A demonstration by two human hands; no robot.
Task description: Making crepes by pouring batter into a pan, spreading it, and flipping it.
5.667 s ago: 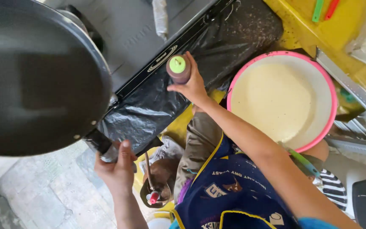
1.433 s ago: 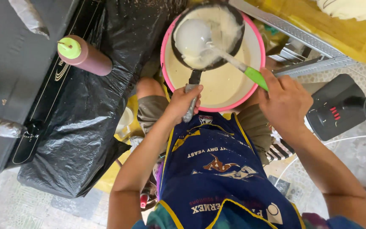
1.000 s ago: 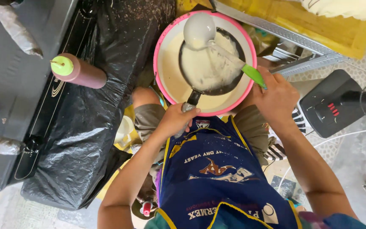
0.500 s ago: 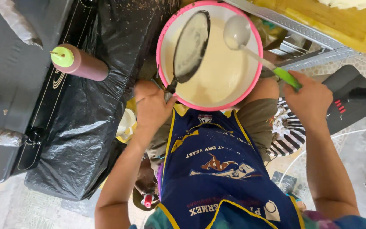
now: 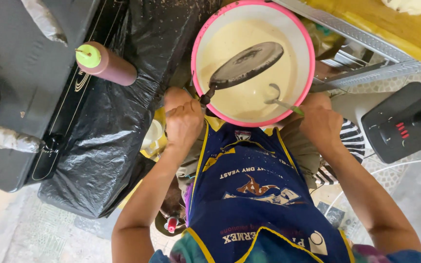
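Whereas half a second ago the small black pan (image 5: 246, 64) stood steeply tilted, it now lies flatter over the pink-rimmed batter bowl (image 5: 302, 34), apparently emptied. Left hand (image 5: 183, 122) fingers clasp its handle; right hand (image 5: 320, 122) fingers grip the lowered ladle (image 5: 279, 99).

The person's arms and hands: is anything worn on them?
Both forearms are bare, with no gloves, watch or rings visible on the left hand or right hand. A multicoloured sleeve edge shows near the right upper arm. A dark blue apron with yellow trim covers the chest.
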